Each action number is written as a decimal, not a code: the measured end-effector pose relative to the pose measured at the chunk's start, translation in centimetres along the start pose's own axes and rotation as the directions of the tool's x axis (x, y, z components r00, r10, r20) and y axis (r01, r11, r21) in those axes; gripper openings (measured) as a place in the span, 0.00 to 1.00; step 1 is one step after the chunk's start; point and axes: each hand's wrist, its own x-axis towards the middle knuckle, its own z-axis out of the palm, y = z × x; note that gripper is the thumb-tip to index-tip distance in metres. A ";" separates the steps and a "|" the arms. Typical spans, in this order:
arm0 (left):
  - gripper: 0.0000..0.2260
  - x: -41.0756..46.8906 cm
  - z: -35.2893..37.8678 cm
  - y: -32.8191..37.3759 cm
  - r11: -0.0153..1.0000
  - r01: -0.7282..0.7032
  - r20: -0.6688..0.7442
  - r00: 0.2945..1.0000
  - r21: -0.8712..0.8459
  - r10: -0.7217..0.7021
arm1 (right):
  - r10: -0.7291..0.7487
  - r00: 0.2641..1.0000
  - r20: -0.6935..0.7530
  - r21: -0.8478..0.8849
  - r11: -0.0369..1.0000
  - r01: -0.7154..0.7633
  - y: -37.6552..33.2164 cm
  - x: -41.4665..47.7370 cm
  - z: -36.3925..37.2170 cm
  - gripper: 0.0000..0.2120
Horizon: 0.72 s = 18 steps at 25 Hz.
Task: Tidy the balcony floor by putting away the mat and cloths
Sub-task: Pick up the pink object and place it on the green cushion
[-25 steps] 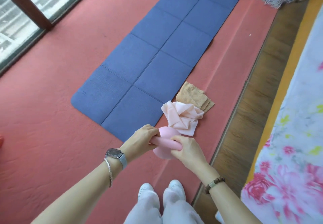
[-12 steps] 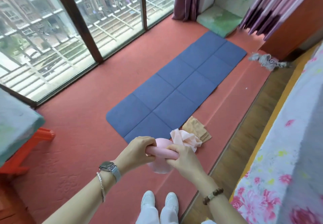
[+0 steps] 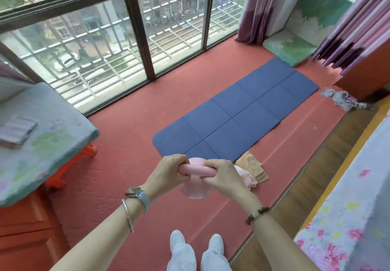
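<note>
Red floor (image 3: 118, 165) runs along a big window (image 3: 105, 49). On it a blue mat (image 3: 236, 118) lies flat and unfolded, with a tan cloth (image 3: 252, 165) and a pink cloth (image 3: 249, 181) touching each other just beside its near corner, and a grey cloth (image 3: 341, 99) well apart at the far right. The left hand (image 3: 166, 171) and the right hand (image 3: 223, 175) both have their fingers curled tightly around the handle of a pink kettlebell (image 3: 197, 190), held over the floor in front of the white shoes (image 3: 177, 237).

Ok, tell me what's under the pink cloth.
The pink cloth overlaps the tan cloth on the red floor. The right hand, gripping a kettlebell, hides most of the overlap.
</note>
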 end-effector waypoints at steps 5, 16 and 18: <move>0.05 -1.7 -5.0 -2.0 0.999 0.033 -0.053 0.998 0.037 -0.031 | -0.063 0.998 0.028 0.027 0.998 0.062 -4.6 1.8 2.0 0.10; 0.09 -1.3 -12.3 -7.1 0.990 0.134 -0.190 0.974 0.033 -0.125 | -0.218 0.958 0.187 0.094 0.975 0.204 -11.3 9.2 3.7 0.04; 0.09 -0.3 -13.5 -8.0 0.986 0.159 -0.202 0.968 0.045 -0.146 | -0.231 0.950 0.210 0.105 0.971 0.213 -12.3 11.1 3.8 0.05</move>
